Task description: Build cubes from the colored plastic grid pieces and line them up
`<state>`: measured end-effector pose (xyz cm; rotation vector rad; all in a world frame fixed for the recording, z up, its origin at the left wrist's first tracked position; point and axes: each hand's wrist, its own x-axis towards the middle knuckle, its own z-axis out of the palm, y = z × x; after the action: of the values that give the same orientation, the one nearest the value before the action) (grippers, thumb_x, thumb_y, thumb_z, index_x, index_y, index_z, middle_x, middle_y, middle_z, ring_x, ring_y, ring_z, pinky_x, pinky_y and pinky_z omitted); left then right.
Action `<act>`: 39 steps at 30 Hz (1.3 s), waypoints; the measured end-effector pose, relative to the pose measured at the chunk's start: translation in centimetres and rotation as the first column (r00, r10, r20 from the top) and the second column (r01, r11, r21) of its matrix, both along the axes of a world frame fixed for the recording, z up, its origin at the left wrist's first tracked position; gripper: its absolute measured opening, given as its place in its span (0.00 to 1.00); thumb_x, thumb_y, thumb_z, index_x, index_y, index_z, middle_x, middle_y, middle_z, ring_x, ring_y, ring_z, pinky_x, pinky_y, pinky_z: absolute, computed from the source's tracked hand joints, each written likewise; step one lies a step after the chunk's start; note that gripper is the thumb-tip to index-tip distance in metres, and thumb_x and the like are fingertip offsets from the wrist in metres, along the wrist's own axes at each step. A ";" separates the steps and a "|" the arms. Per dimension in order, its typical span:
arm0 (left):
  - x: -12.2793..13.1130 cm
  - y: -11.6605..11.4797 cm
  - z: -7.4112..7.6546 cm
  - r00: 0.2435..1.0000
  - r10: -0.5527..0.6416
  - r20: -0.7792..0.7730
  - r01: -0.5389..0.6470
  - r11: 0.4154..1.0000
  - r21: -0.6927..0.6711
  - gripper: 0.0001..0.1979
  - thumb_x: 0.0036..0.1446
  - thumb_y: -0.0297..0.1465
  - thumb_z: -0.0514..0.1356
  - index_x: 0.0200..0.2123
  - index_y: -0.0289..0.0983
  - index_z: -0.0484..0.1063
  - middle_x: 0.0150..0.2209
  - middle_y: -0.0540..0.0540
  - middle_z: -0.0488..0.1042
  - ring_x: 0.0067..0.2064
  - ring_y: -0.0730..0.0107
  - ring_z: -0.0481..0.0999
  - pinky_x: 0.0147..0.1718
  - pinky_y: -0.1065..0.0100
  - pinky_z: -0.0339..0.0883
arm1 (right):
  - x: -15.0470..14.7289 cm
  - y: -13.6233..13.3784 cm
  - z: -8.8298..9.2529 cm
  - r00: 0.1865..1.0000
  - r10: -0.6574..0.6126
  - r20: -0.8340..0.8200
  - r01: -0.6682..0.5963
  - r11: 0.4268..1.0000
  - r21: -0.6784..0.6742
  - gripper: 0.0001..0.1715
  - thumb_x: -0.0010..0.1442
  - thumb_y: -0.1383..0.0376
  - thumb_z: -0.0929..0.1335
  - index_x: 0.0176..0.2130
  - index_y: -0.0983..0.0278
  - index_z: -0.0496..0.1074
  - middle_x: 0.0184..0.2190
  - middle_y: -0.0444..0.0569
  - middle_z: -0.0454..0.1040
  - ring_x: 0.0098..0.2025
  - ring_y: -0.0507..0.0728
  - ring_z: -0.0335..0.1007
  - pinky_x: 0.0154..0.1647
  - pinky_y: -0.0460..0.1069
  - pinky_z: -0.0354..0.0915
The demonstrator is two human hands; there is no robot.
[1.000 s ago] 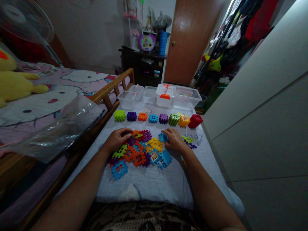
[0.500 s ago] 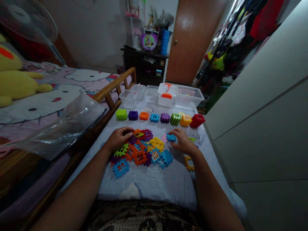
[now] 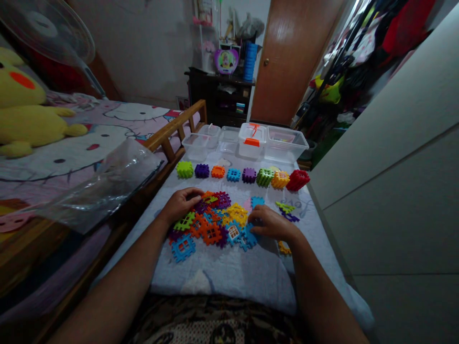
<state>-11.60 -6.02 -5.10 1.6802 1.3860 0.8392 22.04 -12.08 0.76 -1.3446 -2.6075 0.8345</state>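
A pile of flat plastic interlocking tiles with notched edges lies on the cloth, including an orange tile (image 3: 211, 233), a yellow tile (image 3: 234, 215) and a lime green tile (image 3: 185, 221). My left hand (image 3: 182, 205) rests at the pile's upper left, fingers stretched out and touching the pieces there. At the pile's right side, my right hand (image 3: 273, 222) has its fingers apart over a blue tile (image 3: 250, 235), with nothing visibly gripped. Just beyond its knuckles a separate blue tile (image 3: 257, 201) lies on the cloth.
Stacks of tiles sorted by colour stand in a row, from a lime green stack (image 3: 185, 169) to a red stack (image 3: 298, 180). Clear plastic boxes (image 3: 287, 143) stand behind. Loose green tiles (image 3: 285, 207) and a yellow tile (image 3: 284, 248) lie right. A wooden bed rail (image 3: 175, 125) borders the left.
My right hand has let go of a blue tile, which now lies on the cloth, and has moved down toward the pile. My left hand stays in place on the pile.
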 end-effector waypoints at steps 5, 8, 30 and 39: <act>0.2 -0.1 0.2 1.000 0.004 0.024 -0.004 1.000 -0.002 0.22 0.50 0.47 0.63 0.42 0.36 0.78 0.40 0.44 0.81 0.41 0.59 0.79 0.44 0.62 0.71 | 0.1 -0.3 -0.1 0.999 -0.043 -0.018 0.042 0.999 -0.031 0.11 0.54 0.70 0.71 0.40 0.65 0.73 0.39 0.51 0.71 0.43 0.57 0.68 0.48 0.51 0.64; 0.1 -0.1 0.1 1.000 0.013 0.018 -0.013 1.000 0.006 0.22 0.51 0.47 0.63 0.42 0.36 0.78 0.39 0.44 0.81 0.40 0.60 0.79 0.42 0.63 0.71 | 0.4 -0.9 0.1 0.998 -0.030 -0.046 0.027 0.997 -0.065 0.23 0.52 0.64 0.74 0.47 0.63 0.71 0.44 0.52 0.70 0.46 0.59 0.67 0.51 0.53 0.64; 0.1 -0.1 0.0 1.000 0.016 -0.003 -0.016 1.000 0.014 0.21 0.52 0.45 0.62 0.42 0.36 0.78 0.39 0.44 0.81 0.40 0.59 0.79 0.42 0.62 0.70 | 1.2 -0.1 -0.8 0.959 -0.272 -0.074 0.281 0.946 0.161 0.28 0.52 0.54 0.74 0.49 0.63 0.68 0.43 0.53 0.71 0.43 0.60 0.70 0.46 0.54 0.66; 0.4 -0.3 0.5 0.997 0.018 0.070 -0.016 1.000 -0.021 0.22 0.48 0.47 0.64 0.40 0.36 0.78 0.39 0.44 0.81 0.41 0.58 0.79 0.43 0.62 0.71 | 1.5 2.4 -3.5 0.862 -0.503 0.058 0.449 0.812 0.372 0.28 0.55 0.49 0.71 0.48 0.64 0.71 0.42 0.55 0.71 0.44 0.63 0.68 0.45 0.54 0.63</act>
<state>-11.17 -6.28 -4.58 1.6107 1.3588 0.8825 23.52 -9.68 -2.76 -1.8811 -2.1907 0.1866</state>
